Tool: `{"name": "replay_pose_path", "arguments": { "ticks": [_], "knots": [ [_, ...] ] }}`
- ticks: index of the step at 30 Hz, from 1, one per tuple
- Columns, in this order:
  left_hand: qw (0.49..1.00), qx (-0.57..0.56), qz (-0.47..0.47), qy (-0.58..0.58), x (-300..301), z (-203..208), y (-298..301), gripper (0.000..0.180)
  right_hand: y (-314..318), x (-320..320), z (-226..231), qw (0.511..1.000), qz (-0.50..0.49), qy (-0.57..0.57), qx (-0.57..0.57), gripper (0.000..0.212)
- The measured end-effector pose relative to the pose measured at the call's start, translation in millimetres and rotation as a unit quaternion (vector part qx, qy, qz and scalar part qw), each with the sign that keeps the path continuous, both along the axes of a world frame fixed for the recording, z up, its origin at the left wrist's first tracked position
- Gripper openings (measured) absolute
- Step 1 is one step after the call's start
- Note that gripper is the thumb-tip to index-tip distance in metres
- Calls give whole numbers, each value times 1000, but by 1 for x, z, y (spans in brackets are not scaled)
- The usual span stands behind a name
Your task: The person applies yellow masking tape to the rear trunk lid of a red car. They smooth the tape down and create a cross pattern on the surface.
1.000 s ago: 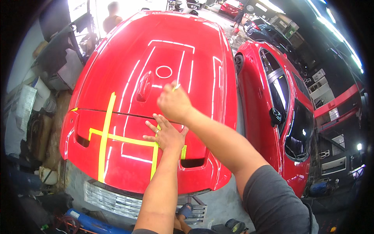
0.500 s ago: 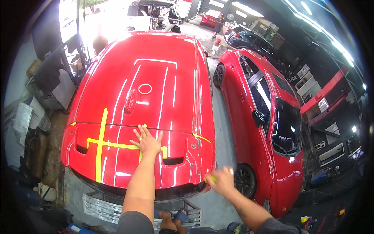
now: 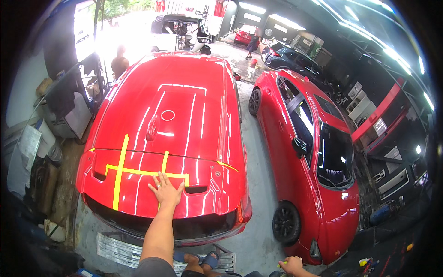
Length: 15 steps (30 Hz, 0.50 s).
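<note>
My left hand (image 3: 165,190) lies flat with spread fingers on the rear spoiler of a red car (image 3: 203,159). Its fingertips touch yellow tape near where a right-hand upright strip (image 3: 164,162) meets a crosswise strip (image 3: 140,172). Farther left, a longer tape strip (image 3: 121,173) runs from the roof down over the spoiler. Low in the view, away from the car, my right hand (image 3: 292,266) is closed round a small yellow-green thing (image 3: 280,264), mostly hidden by the fingers.
Beside this car stands a second red car (image 3: 295,161), with a floor gap between them. Under my feet is a slatted metal platform (image 3: 117,249). Panels and scrap (image 3: 27,154) line the left wall. A dark car (image 3: 295,57) and a person (image 3: 252,44) are farther back.
My left hand has slid down toward me along the upright tape, uncovering its top part. My right hand has moved from the spoiler's corner down and right, still holding the yellow-green thing.
</note>
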<state>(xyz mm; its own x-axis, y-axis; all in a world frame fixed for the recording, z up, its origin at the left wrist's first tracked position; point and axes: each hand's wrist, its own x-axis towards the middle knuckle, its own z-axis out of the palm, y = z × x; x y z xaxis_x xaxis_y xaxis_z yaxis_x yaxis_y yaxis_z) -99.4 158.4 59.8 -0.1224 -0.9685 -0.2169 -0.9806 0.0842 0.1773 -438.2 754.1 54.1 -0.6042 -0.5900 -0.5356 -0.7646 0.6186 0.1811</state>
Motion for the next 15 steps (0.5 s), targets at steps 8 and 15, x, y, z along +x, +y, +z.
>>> {"name": "replay_pose_path", "arguments": {
  "ticks": [8, 15],
  "knots": [
    [999, -23, -17, 38, 33, -14, 68, 108, -22, 17, -7, 987, -103, 12, -124, 58],
    [995, -33, -83, 34, 79, -31, 134, 112, 27, 84, -36, 966, -227, -34, -120, 69]
  ]
}}
